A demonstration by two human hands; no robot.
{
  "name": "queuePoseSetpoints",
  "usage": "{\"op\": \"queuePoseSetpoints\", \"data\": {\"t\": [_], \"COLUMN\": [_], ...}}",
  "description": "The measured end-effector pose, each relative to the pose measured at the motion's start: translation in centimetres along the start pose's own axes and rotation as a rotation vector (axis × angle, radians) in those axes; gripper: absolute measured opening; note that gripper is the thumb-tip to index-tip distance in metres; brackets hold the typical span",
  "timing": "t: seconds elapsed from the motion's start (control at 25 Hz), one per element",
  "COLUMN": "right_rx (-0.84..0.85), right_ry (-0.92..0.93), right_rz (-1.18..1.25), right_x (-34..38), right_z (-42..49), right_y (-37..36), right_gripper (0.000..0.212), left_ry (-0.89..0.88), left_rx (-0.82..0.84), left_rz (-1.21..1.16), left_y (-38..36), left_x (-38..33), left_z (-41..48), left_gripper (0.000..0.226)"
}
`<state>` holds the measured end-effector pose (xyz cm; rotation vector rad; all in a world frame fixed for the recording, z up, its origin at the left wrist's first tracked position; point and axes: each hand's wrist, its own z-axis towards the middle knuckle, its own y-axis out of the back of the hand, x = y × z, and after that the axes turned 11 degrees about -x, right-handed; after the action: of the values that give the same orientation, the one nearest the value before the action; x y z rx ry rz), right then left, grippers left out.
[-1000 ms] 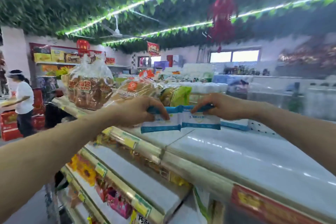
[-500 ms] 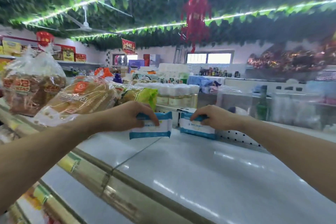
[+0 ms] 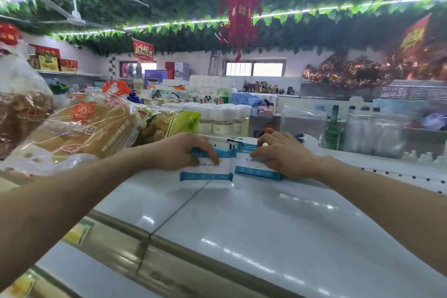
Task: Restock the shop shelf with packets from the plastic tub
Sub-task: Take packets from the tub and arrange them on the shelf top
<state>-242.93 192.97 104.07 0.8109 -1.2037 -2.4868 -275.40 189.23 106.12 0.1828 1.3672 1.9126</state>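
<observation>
Two white packets with blue bands stand side by side at the back of the white top shelf point(image 3: 254, 220). My left hand point(image 3: 179, 151) grips the left packet point(image 3: 205, 172) by its upper edge, thumb on its front. My right hand point(image 3: 283, 155) holds the right packet point(image 3: 256, 167) from its right side, fingers curled over its top. The two packets touch at their inner edges. The plastic tub is out of view.
Bagged bread loaves point(image 3: 82, 128) lie on the shelf to the left, with a green-and-yellow bag point(image 3: 174, 123) behind them. Bottles with white caps point(image 3: 222, 118) stand beyond the shelf's back edge. The shelf's metal front rail point(image 3: 145, 247) runs below.
Both hands have carried the packets farther back on the shelf and brought them together until they touch. The camera has swung right, away from the lower shelves.
</observation>
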Motion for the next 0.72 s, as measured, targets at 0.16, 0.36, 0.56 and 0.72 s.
{"op": "queuePoseSetpoints", "data": {"t": [0.16, 0.36, 0.56, 0.72], "right_rx": [-0.041, -0.062, -0.079, -0.074], "right_ry": [-0.094, -0.155, -0.163, -0.133], "right_rz": [0.006, -0.044, -0.053, -0.065], "right_x": [-0.1, -1.8, -2.7, -3.0], "right_z": [-1.6, -5.3, -8.0, -8.7], "right_y": [1.9, 4.9, 6.6, 6.9], "right_gripper": [0.046, 0.046, 0.04, 0.039], "left_ry": [-0.042, -0.123, -0.223, -0.218], "left_rx": [0.031, 0.066, 0.01, -0.081], "left_rz": [-0.051, -0.113, -0.068, -0.062], "left_y": [-2.2, -5.8, -8.3, -9.9], "left_x": [0.6, -0.3, -0.1, 0.2], "left_z": [3.3, 8.3, 11.0, 11.6], "left_gripper": [0.048, 0.048, 0.043, 0.044]}}
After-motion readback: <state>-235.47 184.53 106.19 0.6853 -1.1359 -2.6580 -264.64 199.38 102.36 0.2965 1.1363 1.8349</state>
